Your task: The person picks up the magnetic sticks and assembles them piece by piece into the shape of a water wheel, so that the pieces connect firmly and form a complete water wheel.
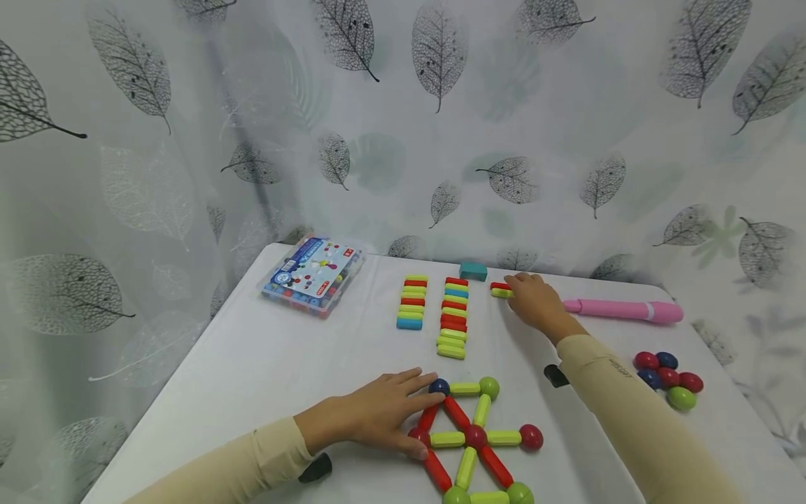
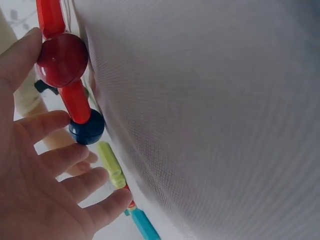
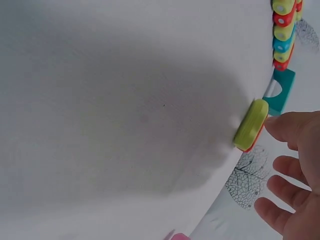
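A flat figure of red and yellow-green sticks and balls (image 1: 469,437) lies at the table's near edge. My left hand (image 1: 403,413) rests flat on its left side with straight fingers, touching the dark blue ball (image 1: 439,386) and a red ball (image 1: 418,435). The left wrist view shows the fingers (image 2: 55,120) against the blue ball (image 2: 87,127), a red stick (image 2: 75,100) and the red ball (image 2: 61,59). My right hand (image 1: 525,294) reaches to a yellow-green stick lying on a red one (image 1: 500,290); one fingertip (image 3: 285,127) touches the green stick (image 3: 251,125), the other fingers spread.
Two rows of coloured sticks (image 1: 412,302) (image 1: 453,318) lie mid-table, a teal piece (image 1: 473,271) behind them. A clear plastic box (image 1: 313,274) sits at the back left. At the right lie a pink tube (image 1: 623,310) and several loose balls (image 1: 669,379). A leaf-print curtain hangs behind.
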`<state>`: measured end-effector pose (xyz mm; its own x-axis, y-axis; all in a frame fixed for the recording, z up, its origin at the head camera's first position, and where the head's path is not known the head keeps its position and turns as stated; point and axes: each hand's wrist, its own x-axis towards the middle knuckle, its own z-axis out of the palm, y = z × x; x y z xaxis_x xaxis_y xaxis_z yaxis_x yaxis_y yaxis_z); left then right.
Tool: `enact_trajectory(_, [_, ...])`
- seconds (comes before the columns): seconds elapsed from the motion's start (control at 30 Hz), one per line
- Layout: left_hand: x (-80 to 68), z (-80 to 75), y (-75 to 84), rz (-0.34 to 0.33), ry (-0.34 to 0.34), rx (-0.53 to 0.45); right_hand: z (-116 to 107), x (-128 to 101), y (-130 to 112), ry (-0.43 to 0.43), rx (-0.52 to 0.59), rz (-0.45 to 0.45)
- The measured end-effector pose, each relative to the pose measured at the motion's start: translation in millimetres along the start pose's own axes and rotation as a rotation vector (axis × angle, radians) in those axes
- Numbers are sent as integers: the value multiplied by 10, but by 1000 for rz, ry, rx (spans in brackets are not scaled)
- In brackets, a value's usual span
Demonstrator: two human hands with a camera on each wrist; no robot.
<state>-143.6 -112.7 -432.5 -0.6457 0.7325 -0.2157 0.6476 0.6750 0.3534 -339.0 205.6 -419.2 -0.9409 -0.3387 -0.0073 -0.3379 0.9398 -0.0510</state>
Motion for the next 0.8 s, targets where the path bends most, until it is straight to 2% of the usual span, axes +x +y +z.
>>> enact_trajectory(0.2, [-7, 20, -6, 0, 5, 8, 93, 152, 11, 27, -87, -24])
enact_trajectory(0.47, [-1, 30, -16, -8, -3, 3, 183, 201, -29, 15, -207, -68])
enact_trajectory(0.8, [-7, 41, -25, -5, 1, -1, 261, 216, -12, -10, -177, -36])
